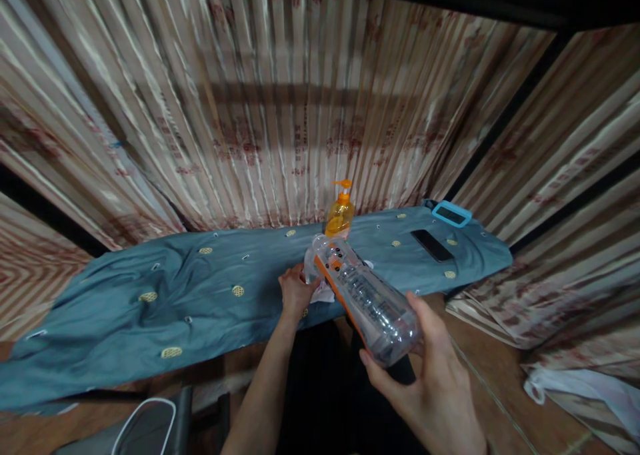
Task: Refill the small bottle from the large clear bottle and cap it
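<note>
My right hand point(433, 375) grips the base of a clear plastic bottle point(377, 302) with an orange strip and small dark print. The bottle is tilted, its top end pointing up and away to the left. At that end, my left hand point(296, 288) has its fingers on a clear rounded plastic piece point(309, 262); whether this is a lid or a cup I cannot tell. A crumpled white cloth or tissue point(324, 292) lies beneath, partly hidden by the bottle. Just behind stands an orange pump bottle point(340, 215), upright, its lower part covered.
A blue-green cloth with pineapple prints point(260, 262) covers the long narrow table. On its right lie a black phone point(431, 245) and a blue-framed pouch point(452, 214). Pleated curtains point(280, 108) hang behind and beside it, with dark frame bars. A chair point(145, 428) stands at lower left.
</note>
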Action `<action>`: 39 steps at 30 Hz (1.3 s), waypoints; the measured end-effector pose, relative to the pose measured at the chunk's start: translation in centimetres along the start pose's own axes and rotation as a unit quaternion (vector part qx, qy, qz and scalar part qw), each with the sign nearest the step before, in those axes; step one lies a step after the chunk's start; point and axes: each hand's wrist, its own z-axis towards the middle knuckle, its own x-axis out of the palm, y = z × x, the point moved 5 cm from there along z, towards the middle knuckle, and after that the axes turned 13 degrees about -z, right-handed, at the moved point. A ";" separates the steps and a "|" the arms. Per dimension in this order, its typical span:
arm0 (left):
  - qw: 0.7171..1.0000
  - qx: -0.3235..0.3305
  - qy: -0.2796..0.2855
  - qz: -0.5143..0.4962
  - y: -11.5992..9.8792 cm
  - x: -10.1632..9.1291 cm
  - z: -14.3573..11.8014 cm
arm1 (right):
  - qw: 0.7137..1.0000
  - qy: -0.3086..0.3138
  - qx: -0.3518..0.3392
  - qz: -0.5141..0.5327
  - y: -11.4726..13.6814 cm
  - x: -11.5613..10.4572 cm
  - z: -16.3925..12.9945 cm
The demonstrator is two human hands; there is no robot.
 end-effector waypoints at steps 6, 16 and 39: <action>1.000 0.020 -0.014 -0.009 0.3 0.2 0.0 | 1.000 0.006 0.005 0.000 -0.2 0.1 0.1; 0.998 -0.034 0.014 -0.054 0.8 0.5 0.0 | 1.000 0.002 0.000 0.001 0.0 -0.1 0.3; 0.991 -0.069 0.027 -0.107 1.0 0.6 -0.3 | 1.000 0.000 0.002 -0.006 0.5 -0.2 0.2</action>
